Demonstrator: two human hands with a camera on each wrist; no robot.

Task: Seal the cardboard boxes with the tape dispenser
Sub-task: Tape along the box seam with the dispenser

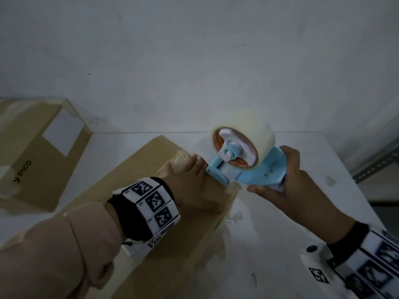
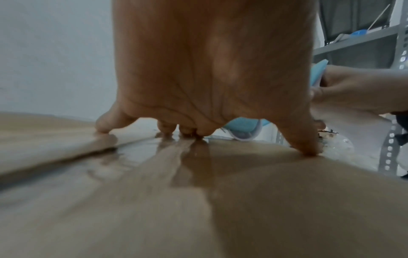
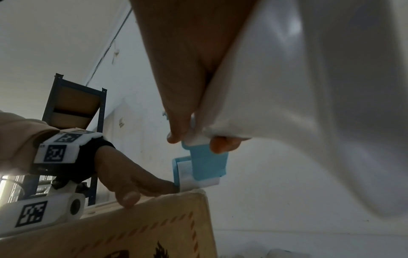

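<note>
A long brown cardboard box [image 1: 133, 190] lies diagonally on the white table, with shiny clear tape [image 2: 176, 157] along its top seam. My left hand [image 1: 194, 186] lies flat on the box top near its far end, fingers spread and pressing the tape [image 2: 189, 134]. My right hand [image 1: 282, 186] grips the handle of a light-blue tape dispenser [image 1: 248, 167] with a roll of clear tape [image 1: 244, 141]. The dispenser's front end [image 3: 194, 174] meets the box's far corner, right beside my left fingers [image 3: 154, 188].
A second cardboard box [image 1: 38, 152] with a white label and "PICO" print stands at the left against the wall. A grey metal shelf rack [image 1: 377, 165] is at the right, beyond the white table [image 1: 280, 223] edge. The wall is close behind.
</note>
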